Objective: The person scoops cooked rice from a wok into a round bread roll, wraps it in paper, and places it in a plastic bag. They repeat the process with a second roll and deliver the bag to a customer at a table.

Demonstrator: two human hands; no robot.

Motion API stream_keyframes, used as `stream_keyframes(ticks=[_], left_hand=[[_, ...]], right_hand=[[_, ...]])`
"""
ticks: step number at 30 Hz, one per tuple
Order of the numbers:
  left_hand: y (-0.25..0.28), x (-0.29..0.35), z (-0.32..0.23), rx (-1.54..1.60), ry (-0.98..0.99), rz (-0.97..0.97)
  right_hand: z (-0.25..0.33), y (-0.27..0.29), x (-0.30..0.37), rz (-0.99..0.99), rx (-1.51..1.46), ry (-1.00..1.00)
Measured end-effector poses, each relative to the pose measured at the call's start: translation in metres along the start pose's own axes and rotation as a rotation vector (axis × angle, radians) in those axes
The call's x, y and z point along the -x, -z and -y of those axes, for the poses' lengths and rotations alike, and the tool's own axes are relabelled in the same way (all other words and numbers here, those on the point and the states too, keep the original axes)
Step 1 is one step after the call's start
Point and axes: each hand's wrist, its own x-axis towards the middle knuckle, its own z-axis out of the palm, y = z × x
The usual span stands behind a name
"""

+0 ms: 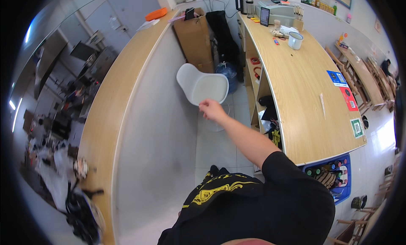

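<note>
My right hand [212,110] reaches forward, with its forearm coming from the lower right. Its fingers are curled in, and nothing shows in them. In the picture the hand overlaps the front edge of a white moulded chair [207,89]; whether it touches the seat I cannot tell. The chair stands on the tiled floor between two counters. My left hand is out of view. Below, my black clothing [228,198] carries a yellow print.
A long wooden ledge [122,80] runs along the left. On the right counter [300,101] are a white mug [295,40], a tablet [264,17] and a folded paper piece [322,105]. Behind the chair stand a cardboard box [194,40] and a water jug [227,74]. A blue crate [347,183] holds bottles.
</note>
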Motion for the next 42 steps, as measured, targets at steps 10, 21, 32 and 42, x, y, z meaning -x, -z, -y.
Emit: stream_keyframes(ticks=[10, 21, 32, 42], left_hand=[[0.265, -0.265, -0.324, 0.514, -0.176, -0.007], [0.281, -0.357, -0.423, 0.089, -0.283, 0.066], [0.286, -0.435, -0.491, 0.264, -0.157, 0.039], [0.403, -0.296, -0.853, 0.913, -0.73, 0.646]], right_hand=[[0.147, 0.257, -0.178, -0.536, 0.425, 0.107], [0.229, 0.526, -0.408, -0.98, 0.987, 0.393], [0.244, 0.609, -0.513, -0.732, 1.406, 0.125], [0.288, 0.448, -0.366, -0.617, 1.142, 0.395]])
